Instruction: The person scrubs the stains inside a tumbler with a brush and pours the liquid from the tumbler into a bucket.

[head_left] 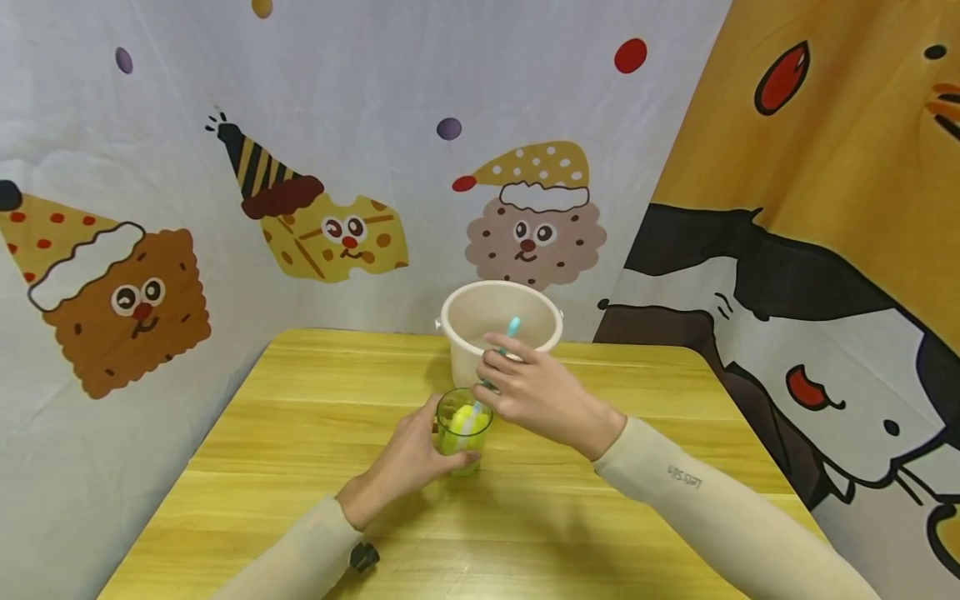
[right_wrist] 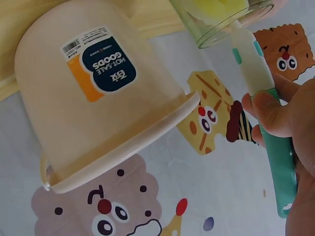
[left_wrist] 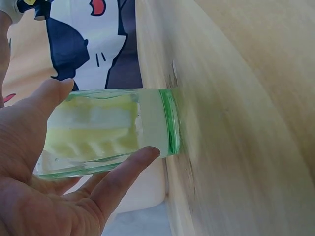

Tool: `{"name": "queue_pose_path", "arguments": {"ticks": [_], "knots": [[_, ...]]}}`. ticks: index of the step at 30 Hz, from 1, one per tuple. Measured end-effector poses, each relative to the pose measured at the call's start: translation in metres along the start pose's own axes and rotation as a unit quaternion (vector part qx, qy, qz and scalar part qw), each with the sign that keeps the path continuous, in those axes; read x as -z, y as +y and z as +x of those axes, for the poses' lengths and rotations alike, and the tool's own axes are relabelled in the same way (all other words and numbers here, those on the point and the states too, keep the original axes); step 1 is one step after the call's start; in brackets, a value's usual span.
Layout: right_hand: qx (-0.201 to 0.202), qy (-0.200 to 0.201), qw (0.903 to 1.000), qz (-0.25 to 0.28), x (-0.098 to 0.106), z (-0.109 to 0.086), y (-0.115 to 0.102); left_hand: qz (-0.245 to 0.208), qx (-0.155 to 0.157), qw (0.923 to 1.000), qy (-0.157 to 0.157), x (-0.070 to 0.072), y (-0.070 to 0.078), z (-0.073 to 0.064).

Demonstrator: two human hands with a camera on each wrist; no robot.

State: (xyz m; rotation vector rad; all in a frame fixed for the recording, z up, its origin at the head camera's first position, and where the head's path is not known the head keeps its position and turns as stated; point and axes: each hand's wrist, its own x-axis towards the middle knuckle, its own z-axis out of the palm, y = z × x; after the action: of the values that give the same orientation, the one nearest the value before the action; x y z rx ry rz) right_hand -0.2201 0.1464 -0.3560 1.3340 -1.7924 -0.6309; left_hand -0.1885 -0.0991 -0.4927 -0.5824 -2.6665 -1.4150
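Note:
A green-tinted drinking glass (head_left: 452,442) stands upright on the table, in the grip of my left hand (head_left: 405,457). In the left wrist view the thumb lies along one side of the glass (left_wrist: 157,123) and the fingers along the other. Inside it is the yellow and white sponge head (left_wrist: 88,120) of a cup brush. My right hand (head_left: 538,396) holds the brush by its teal handle (right_wrist: 279,167), above the rim of the glass. Its white neck (right_wrist: 252,59) slants down into the glass mouth.
Just behind the glass stands a cream bucket (head_left: 461,360), with a label (right_wrist: 106,66) on its side. The wooden table (head_left: 300,417) ends against a cartoon-printed cloth (head_left: 360,75) at the back. A small dark object (head_left: 364,557) shows at my left wrist.

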Motion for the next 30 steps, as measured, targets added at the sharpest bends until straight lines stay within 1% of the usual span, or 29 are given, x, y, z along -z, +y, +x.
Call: {"name": "queue_pose_path", "arguments": {"ticks": [5, 14, 20, 22, 27, 30], "knots": [[0.005, -0.001, 1.0000, 0.000, -0.001, 0.005, -0.004, -0.007, 0.007, 0.9999, 0.001, 0.000, 0.000, -0.001], [0.000, -0.014, 0.9999, -0.008, -0.001, 0.010, -0.011, -0.010, -0.008, 0.9999, -0.003, 0.000, 0.001, 0.000], [-0.009, -0.026, 0.9996, -0.012, -0.001, 0.012, -0.015, -0.001, -0.019, 0.9998, 0.008, 0.000, 0.001, 0.000], [-0.009, -0.029, 0.9995, -0.011, -0.001, 0.012, -0.015, 0.001, -0.017, 0.9998, 0.012, -0.001, 0.002, 0.001], [-0.005, -0.036, 0.9992, -0.015, -0.003, 0.013, -0.016, 0.006, -0.023, 0.9993, 0.028, -0.002, 0.003, 0.002], [-0.002, -0.039, 0.9991, -0.018, -0.004, 0.013, -0.016, 0.008, -0.023, 0.9993, 0.029, -0.002, 0.004, 0.002]]}}
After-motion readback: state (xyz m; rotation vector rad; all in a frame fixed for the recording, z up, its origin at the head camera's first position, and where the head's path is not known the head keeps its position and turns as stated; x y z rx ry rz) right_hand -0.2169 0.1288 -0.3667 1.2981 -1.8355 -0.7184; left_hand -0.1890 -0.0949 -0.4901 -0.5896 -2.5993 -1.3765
